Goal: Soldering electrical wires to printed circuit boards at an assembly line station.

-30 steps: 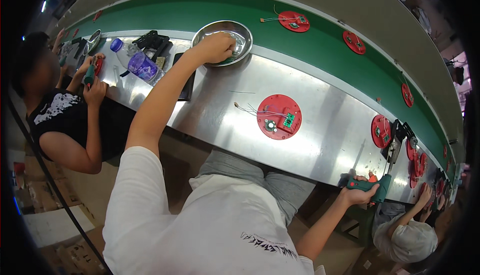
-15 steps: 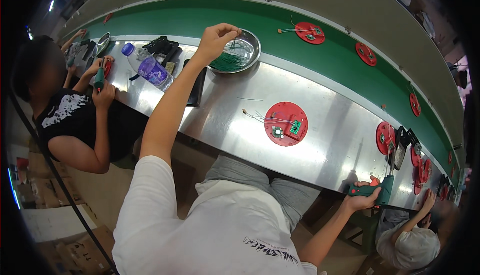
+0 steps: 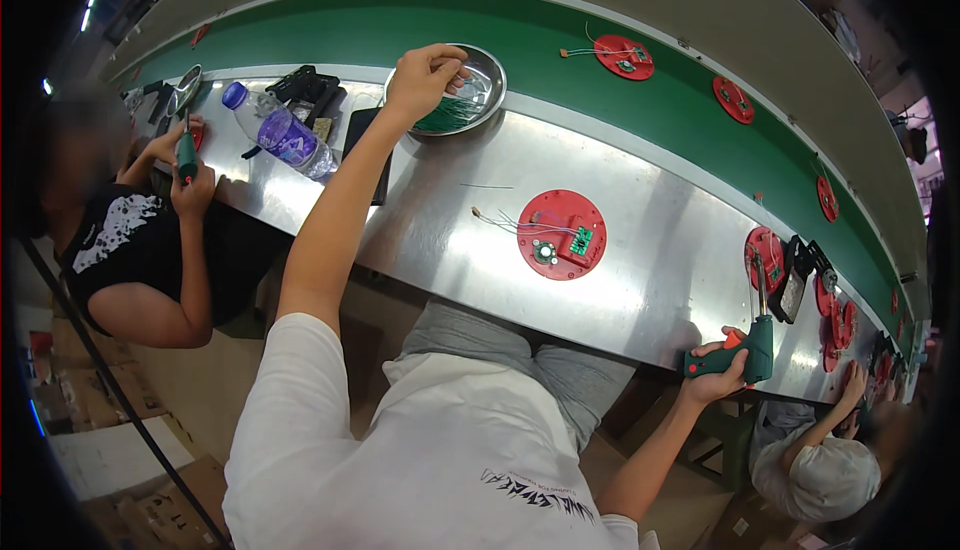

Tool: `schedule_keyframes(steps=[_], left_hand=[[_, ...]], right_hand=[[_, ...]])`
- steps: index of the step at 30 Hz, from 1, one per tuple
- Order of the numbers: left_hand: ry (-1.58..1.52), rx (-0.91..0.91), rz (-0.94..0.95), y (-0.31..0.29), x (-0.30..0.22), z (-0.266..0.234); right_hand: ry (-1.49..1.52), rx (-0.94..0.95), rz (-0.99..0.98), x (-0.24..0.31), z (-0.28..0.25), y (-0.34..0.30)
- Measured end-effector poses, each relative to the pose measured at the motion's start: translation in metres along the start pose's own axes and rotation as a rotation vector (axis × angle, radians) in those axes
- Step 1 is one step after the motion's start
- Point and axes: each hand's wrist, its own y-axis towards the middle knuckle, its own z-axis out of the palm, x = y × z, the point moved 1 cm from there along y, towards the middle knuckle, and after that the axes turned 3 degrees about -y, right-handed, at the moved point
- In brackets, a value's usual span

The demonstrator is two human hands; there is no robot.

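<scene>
My left hand (image 3: 425, 82) is above a round metal bowl (image 3: 495, 67), its fingers drawn together in a pinch. Whether a wire is between the fingertips is too small to make out. Below them a bundle of thin green wires (image 3: 447, 117) lies in the bowl. My right hand (image 3: 712, 384) is closed round the handle of a green soldering gun (image 3: 761, 348), whose metal tip points away from me. Between my hands a red round plate (image 3: 545, 212) lies on the metal bench, carrying a small green circuit board (image 3: 581, 241) and loose leads. One thin wire (image 3: 487, 187) lies beyond it.
A water bottle (image 3: 285, 138) lies near a dark tray (image 3: 368, 140) to the left. Further red plates (image 3: 624, 57) rest on the green strip. A black stand (image 3: 793, 285) is at right beside another red plate (image 3: 765, 258). Co-workers sit on both sides.
My left hand has lowered a little, and its fingers are more curled over the bowl. My right hand keeps its hold on the soldering gun. The whole view has shifted slightly.
</scene>
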Motion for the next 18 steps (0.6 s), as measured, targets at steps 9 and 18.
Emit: schedule_keyframes(steps=[9, 18], left_hand=[[0.251, -0.185, 0.201, 0.0, 0.012, -0.009], [-0.078, -0.251, 0.377, -0.01, -0.027, 0.01]], right_hand=[[0.014, 0.019, 0.014, 0.001, 0.003, -0.002], [0.03, 0.065, 0.004, 0.0, -0.001, 0.01]])
